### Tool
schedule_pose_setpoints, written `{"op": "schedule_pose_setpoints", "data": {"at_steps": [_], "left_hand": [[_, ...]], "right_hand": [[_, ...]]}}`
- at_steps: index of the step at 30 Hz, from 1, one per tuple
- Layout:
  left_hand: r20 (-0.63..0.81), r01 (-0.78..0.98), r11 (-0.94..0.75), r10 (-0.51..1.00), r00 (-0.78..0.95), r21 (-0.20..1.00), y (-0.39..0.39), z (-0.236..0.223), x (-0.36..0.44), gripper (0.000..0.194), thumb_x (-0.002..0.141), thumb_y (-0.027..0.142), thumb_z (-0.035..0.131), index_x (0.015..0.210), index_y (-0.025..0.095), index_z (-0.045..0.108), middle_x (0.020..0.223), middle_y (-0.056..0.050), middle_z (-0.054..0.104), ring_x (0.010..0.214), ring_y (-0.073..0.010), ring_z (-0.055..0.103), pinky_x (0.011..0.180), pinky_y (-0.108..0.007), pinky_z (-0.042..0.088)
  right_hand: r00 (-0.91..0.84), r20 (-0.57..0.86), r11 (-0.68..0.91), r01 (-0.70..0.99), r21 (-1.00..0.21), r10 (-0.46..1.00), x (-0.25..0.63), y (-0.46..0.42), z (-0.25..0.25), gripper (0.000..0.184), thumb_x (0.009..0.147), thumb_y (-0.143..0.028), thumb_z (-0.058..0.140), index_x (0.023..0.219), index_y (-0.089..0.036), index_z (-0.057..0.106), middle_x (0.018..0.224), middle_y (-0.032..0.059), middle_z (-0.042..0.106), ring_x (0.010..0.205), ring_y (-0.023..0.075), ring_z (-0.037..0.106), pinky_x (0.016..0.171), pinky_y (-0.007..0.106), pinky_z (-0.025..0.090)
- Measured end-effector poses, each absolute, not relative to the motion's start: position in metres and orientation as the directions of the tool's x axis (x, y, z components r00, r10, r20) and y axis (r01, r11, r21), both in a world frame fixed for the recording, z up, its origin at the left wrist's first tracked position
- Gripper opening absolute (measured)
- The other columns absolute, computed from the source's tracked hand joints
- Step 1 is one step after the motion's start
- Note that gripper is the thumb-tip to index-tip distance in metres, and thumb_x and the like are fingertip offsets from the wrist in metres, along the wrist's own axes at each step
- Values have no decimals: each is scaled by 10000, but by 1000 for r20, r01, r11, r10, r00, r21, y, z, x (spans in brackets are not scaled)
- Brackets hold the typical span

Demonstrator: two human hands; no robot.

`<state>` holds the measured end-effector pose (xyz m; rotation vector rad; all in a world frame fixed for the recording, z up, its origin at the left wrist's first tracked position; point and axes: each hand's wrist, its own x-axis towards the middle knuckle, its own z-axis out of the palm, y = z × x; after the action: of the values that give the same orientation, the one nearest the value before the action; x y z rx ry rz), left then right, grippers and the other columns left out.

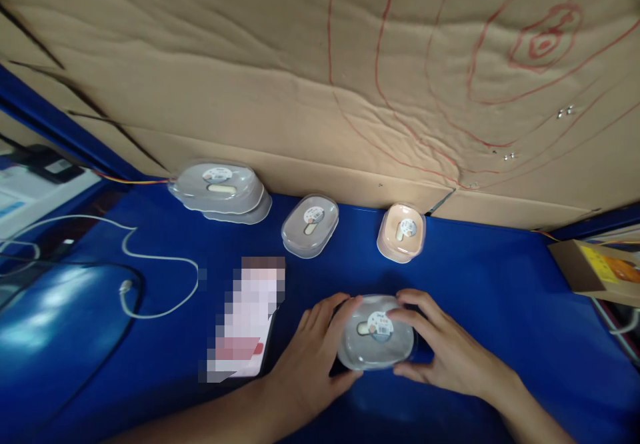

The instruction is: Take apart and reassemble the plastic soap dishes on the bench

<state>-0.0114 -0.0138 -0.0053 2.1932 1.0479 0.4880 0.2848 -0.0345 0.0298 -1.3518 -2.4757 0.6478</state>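
Between my two hands is a grey oval food container [379, 349] with a clear lid and a round barcode sticker. My left hand [320, 344] grips its left end, thumb at the near side and fingers along the far side. At the right end my right hand [430, 344] is curled round it, with a finger over the lid by the sticker and the thumb low at the near corner. Whether the container's base touches the table is hard to tell. Beyond it stand a smaller grey container [320, 229] and a pink container [403, 232], both with clear lids.
Larger grey containers [215, 194] are stacked at the back left. A phone [250, 324], its screen blurred out, lies left of my left hand. A white cable [160, 259] loops across the blue table [480, 284]. Cardboard [240, 91] walls the back; a box [595, 271] sits far right.
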Motion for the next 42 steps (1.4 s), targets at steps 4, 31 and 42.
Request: {"op": "schedule_pose_setpoints", "data": {"at_steps": [4, 31, 42], "left_hand": [[67, 535, -463, 797, 600, 707, -13, -6, -12, 1057, 820, 238, 863, 1645, 306, 206, 1548, -148, 503, 1401, -373, 526, 1145, -585, 488], [55, 549, -529, 750, 659, 647, -13, 1, -14, 1108, 934, 200, 766, 1705, 317, -20, 1673, -200, 416, 1511, -372, 468, 1178, -605, 490], [149, 657, -594, 784, 603, 465, 2, 33, -35, 776, 1038, 546, 588, 1682, 284, 244, 1645, -167, 476, 1427, -361, 562, 1094, -533, 556]], "right_hand": [[-606, 91, 578, 687, -440, 790, 277, -34, 27, 654, 945, -292, 738, 1547, -297, 481, 1503, 138, 486, 1480, 351, 459, 1160, 541, 528], [-710, 252, 753, 602, -268, 657, 270, -32, 19, 677, 886, -159, 665, 1538, -276, 524, 1639, 100, 405, 1592, 354, 253, 1198, 575, 478], [-675, 220, 705, 625, -336, 704, 269, -28, 22, 645, 919, -188, 660, 1545, -263, 524, 1618, 118, 433, 1549, 345, 316, 1160, 549, 514]]}}
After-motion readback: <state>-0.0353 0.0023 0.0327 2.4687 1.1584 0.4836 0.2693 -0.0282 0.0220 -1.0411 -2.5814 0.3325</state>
